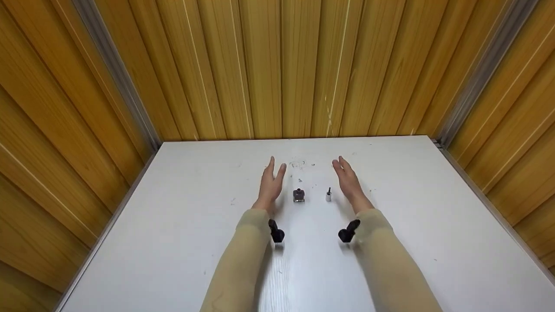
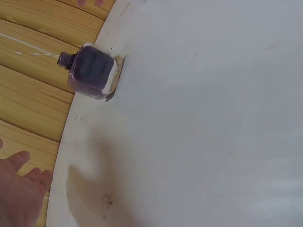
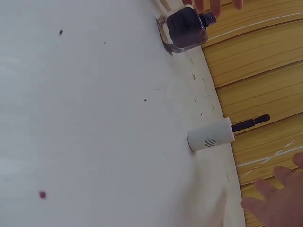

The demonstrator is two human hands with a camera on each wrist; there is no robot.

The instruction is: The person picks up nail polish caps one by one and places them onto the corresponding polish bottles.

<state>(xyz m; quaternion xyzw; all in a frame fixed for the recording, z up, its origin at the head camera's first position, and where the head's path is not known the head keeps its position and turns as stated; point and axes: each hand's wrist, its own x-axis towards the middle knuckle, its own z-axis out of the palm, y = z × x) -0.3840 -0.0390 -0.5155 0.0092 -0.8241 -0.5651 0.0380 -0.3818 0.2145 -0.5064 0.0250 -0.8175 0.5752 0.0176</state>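
A nail polish bottle (image 1: 298, 195) with dark polish stands upright and uncapped on the white table; its dark neck shows in the left wrist view, where the bottle (image 2: 94, 71) is large. To its right, the white brush cap (image 1: 328, 197) stands on its end with the dark brush (image 3: 251, 123) pointing up. My left hand (image 1: 271, 186) is held left of the bottle, fingers extended, touching nothing. On the other side, my right hand (image 1: 349, 180) is right of the cap, fingers straight and holding nothing. Both hands stay apart from the two objects.
Dark specks and smudges (image 1: 298, 164) mark the white table (image 1: 182, 242) beyond the bottle. A reddish speck (image 3: 42, 194) lies nearer in the right wrist view. Wood-patterned walls (image 1: 269, 69) enclose the back and sides. Black wrist cameras (image 1: 277, 232) sit on both sleeves.
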